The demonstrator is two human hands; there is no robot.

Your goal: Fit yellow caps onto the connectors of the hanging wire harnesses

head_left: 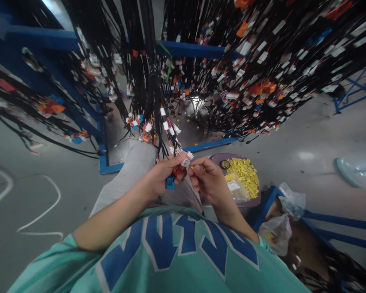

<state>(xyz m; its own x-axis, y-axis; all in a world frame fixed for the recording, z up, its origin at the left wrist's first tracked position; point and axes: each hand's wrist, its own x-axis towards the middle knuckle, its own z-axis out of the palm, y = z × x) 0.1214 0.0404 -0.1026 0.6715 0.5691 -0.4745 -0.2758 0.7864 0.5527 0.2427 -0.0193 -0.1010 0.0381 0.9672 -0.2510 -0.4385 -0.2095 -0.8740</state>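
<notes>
My left hand (167, 170) is closed around the end of a wire harness, gripping a cluster of connectors. A white connector (187, 159) sticks up beside its thumb, a red-orange connector (177, 170) sits under the fingers, and a blue connector (170, 183) hangs below. Black cables with white labels (165, 125) run down into this hand from above. My right hand (208, 177) is pinched closed right beside the white connector. A speck of yellow shows at its fingertips, seemingly a small yellow clip mostly hidden by the fingers.
Right of my hands stands a purple tub (256, 201) of yellow plastic pieces (245, 175), with a clear bag (238, 189) and black tape roll (225, 164). Dense harnesses hang from a blue frame (198, 49) ahead. A blue rail (341, 221) and plastic bags (276, 234) lie at lower right.
</notes>
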